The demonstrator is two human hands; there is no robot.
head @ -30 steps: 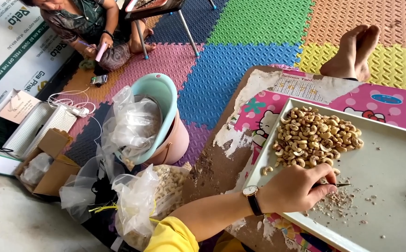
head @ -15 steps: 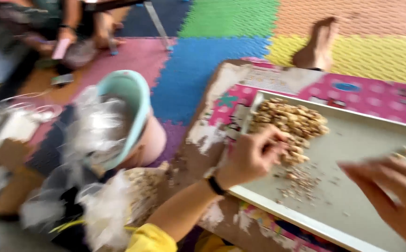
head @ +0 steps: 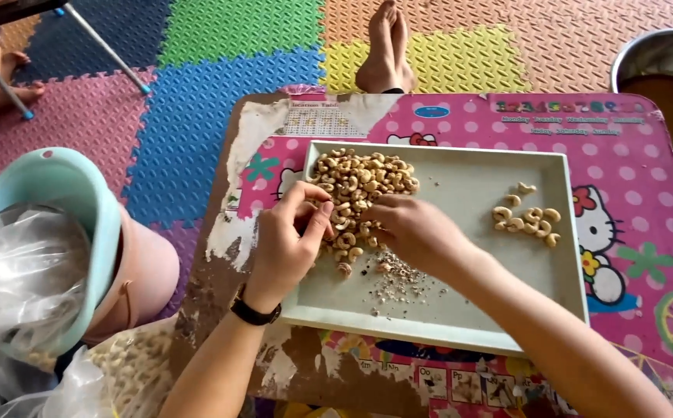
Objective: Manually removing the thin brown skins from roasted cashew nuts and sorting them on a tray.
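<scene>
A pale rectangular tray lies on a small pink printed table. A big heap of cashew nuts fills the tray's far left corner, and a small group of cashews lies at its right. My left hand, with a black wristband, rests at the heap's near left edge, fingers curled around a nut. My right hand reaches in from the right and pinches nuts at the heap's near edge. Crumbs and husk bits lie below the hands.
A pink and teal bucket lined with a clear plastic bag stands left of the table, and a bag of nuts lies below it. Bare feet rest beyond the table on coloured foam mats. A metal basin sits at the far right.
The view has swung right, so the whole tray shows. My right hand came in from the right to the heap. My left hand moved from the crumbs up to the heap's edge.
</scene>
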